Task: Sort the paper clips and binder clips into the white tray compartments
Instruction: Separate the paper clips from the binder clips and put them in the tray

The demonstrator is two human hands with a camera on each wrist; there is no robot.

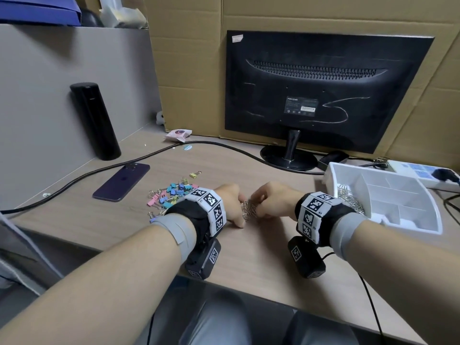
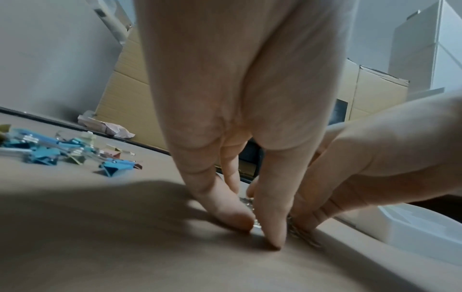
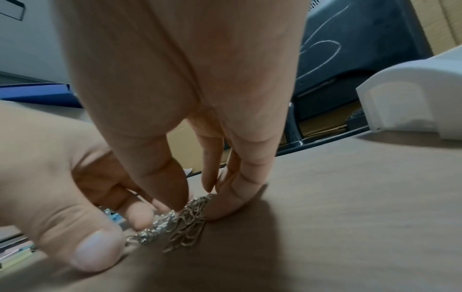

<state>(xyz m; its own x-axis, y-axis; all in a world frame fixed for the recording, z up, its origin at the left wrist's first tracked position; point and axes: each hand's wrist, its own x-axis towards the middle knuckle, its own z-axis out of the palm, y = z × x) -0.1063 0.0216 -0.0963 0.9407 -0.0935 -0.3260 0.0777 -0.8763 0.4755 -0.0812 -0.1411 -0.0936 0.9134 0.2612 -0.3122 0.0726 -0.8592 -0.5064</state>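
A small heap of silver paper clips [image 1: 249, 210] lies mid-desk between my hands. My left hand [image 1: 240, 212] closes on it from the left, thumb and curled fingers pinching the clips [image 2: 298, 233]. My right hand [image 1: 257, 210] pinches the same heap [image 3: 182, 229] from the right, its fingertips [image 3: 225, 207] down on the desk. Coloured binder clips [image 1: 174, 195] lie scattered just left of my left wrist. The white tray [image 1: 423, 220] stands at the right, with more paper clips [image 1: 348, 197] in its near-left compartment; its other compartments look empty.
A dark phone [image 1: 122, 181] lies left of the binder clips, and a black flask [image 1: 95, 120] stands behind it. A black cable [image 1: 149, 155] crosses the desk. The monitor [image 1: 323, 90] stands at the back, a power strip [image 1: 423, 173] behind the tray.
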